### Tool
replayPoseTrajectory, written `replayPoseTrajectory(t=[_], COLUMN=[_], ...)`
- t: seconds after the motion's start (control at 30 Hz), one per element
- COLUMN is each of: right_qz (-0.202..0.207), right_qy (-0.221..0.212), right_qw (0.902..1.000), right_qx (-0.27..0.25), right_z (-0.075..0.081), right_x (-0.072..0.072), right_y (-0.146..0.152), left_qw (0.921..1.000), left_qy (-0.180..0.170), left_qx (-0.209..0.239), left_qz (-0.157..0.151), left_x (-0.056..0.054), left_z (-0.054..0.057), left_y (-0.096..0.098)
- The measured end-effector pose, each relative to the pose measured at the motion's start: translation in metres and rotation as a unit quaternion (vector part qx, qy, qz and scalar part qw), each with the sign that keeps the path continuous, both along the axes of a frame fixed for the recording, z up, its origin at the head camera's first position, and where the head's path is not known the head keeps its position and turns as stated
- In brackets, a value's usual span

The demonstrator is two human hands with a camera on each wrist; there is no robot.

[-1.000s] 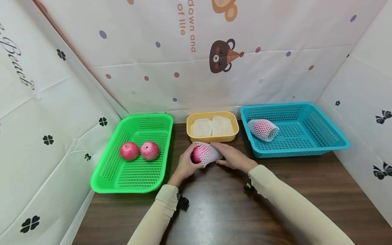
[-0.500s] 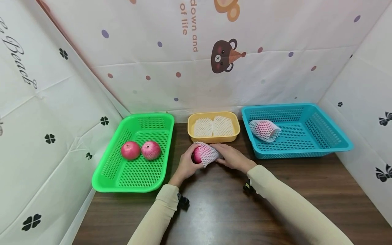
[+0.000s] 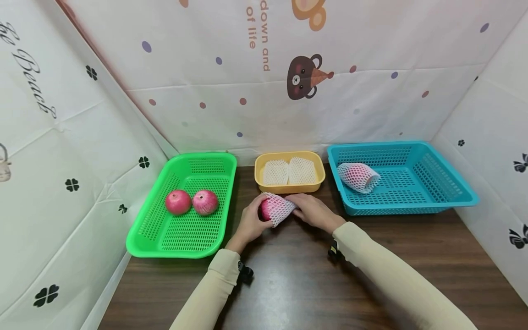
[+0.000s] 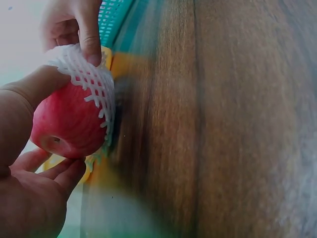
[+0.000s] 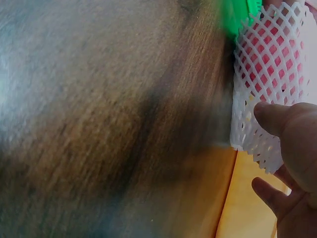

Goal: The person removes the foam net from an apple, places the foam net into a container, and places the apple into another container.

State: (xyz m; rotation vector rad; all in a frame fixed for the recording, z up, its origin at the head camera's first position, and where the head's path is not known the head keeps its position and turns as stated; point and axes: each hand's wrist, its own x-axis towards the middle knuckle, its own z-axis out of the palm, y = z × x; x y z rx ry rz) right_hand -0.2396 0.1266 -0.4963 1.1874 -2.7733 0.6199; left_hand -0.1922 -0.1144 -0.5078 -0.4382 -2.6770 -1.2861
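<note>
A red apple [image 4: 72,121] is partly inside a white foam net sleeve [image 3: 280,210], just in front of the yellow basket. My left hand [image 3: 250,222] grips the apple, thumb on one side and fingers on the other. In the left wrist view the apple's bare end faces the camera. At the sleeve's loose end, my right hand [image 3: 314,213] pinches the mesh between thumb and fingers. The right wrist view shows the thumb pressing that mesh [image 5: 270,64], with red skin showing through its holes.
On the left, a green basket [image 3: 181,233] holds two bare apples [image 3: 178,202]. A small yellow basket [image 3: 290,188] behind my hands contains flat foam nets [image 3: 301,171]. The blue basket [image 3: 412,208] on the right holds one netted apple [image 3: 358,177].
Both hands stay nearly in place around the apple. The net's loose end looks slightly narrower by the right hand. The head view has shifted a little.
</note>
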Motion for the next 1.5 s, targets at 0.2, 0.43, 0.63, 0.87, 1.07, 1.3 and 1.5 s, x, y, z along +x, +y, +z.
replayPoseTrajectory(t=[0.2,0.43,0.63,0.87,1.07,1.3,1.5], right_qz=[-0.016,-0.007,-0.005,0.007,0.001,-0.003,-0.014], right_qy=[-0.010,0.025,0.051,0.062,0.068,0.079,0.064], right_qw=[0.9996,0.9991,0.9972,0.9953,0.9938,0.9938,0.9975], right_qx=[0.021,0.035,0.055,0.075,0.088,0.078,0.029], right_z=[0.004,0.014,0.029,0.044,0.061,0.081,0.090], right_x=[-0.001,-0.002,-0.002,0.000,0.000,-0.002,-0.002], right_y=[-0.002,-0.002,-0.004,-0.009,-0.013,-0.018,-0.020], left_qw=[0.9998,0.9979,0.9946,0.9941,0.9943,0.9947,0.9953], left_qy=[-0.012,0.007,0.021,0.044,0.044,0.043,0.038], left_qx=[-0.002,0.038,0.068,0.045,0.017,0.014,0.019], left_qz=[0.017,0.053,0.076,0.089,0.096,0.092,0.087], left_x=[0.002,0.010,0.016,0.020,0.022,0.022,0.024], left_z=[-0.001,-0.003,-0.008,-0.011,-0.013,-0.011,-0.013], left_y=[-0.003,-0.008,-0.014,-0.019,-0.022,-0.025,-0.027])
